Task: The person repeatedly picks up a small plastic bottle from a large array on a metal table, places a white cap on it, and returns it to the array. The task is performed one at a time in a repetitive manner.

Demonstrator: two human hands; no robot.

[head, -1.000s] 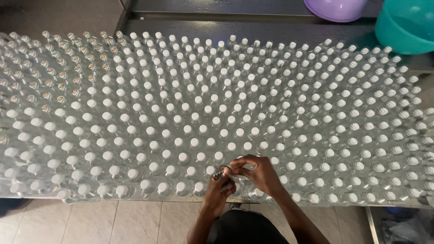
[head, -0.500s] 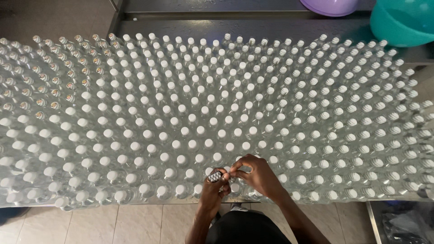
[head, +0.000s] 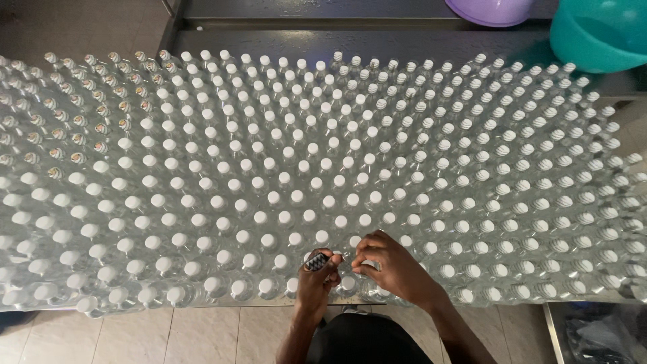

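A table is packed with several rows of small clear bottles (head: 323, 175) with white caps. At its near edge, my left hand (head: 315, 282) grips a small dark, patterned object (head: 316, 261) between thumb and fingers. My right hand (head: 391, 264) curls over the bottle tops just to the right, its fingertips pinched on a white bottle cap (head: 355, 259). Both hands sit close together over the front rows. What the dark object is cannot be told.
A teal basin (head: 600, 34) and a purple basin (head: 495, 10) stand at the back right on a dark steel surface. Uncapped bottles (head: 87, 114) with open tops fill the back left. Tiled floor (head: 135, 334) shows below the table's front edge (head: 202, 305).
The hands stay in the same spot over the front rows. My left hand has turned slightly, so the dark object shows more clearly. The view has shifted a little.
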